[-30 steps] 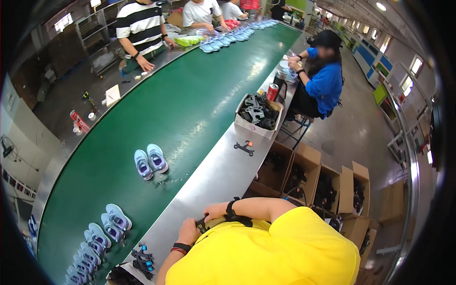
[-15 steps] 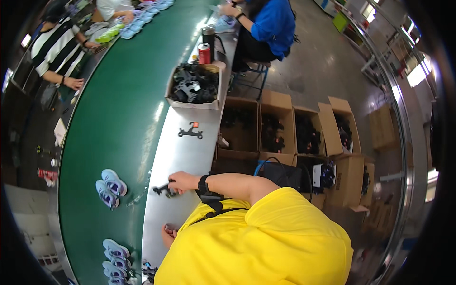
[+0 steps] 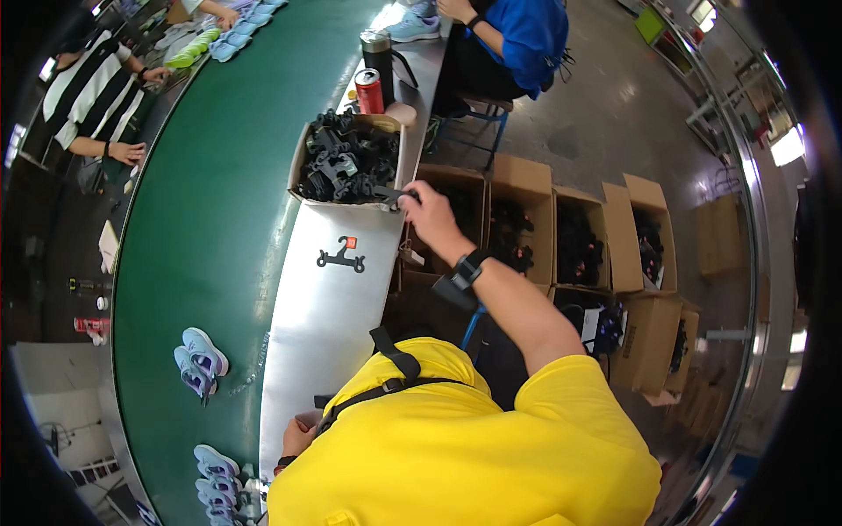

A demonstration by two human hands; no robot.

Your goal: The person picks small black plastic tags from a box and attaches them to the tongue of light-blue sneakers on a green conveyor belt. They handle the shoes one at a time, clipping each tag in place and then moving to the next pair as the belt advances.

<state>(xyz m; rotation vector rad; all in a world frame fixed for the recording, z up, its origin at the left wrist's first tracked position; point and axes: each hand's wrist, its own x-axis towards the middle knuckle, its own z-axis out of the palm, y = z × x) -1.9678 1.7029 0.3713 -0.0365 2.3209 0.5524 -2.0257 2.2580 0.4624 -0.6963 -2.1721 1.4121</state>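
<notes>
My right hand [image 3: 427, 213] is closed on a black plastic shoe hanger [image 3: 392, 195] at the near right corner of a cardboard box. This box [image 3: 302, 196] stands on the metal ledge, heaped with black hangers [image 3: 336, 168]. Nearer to me, one more black hanger with an orange tag [image 3: 341, 257] lies flat on the ledge. Low by my waist, over the ledge's near part, my left hand [image 3: 299, 436] has its fingers curled in. Its fingertips are partly hidden, and what they hold, if anything, does not show.
Pale blue shoes [image 3: 201, 359] rest on the green conveyor belt [image 3: 206, 263], with more shoes [image 3: 217, 482] nearer. Beyond the box are a red can [image 3: 368, 91] and a dark flask [image 3: 378, 66]. Open cartons [image 3: 579, 241] line the floor at right. A co-worker in blue [image 3: 526, 44] sits ahead.
My right hand has gone forward from the near part of the ledge to the box, carrying the hanger. My left hand stays by my waist.
</notes>
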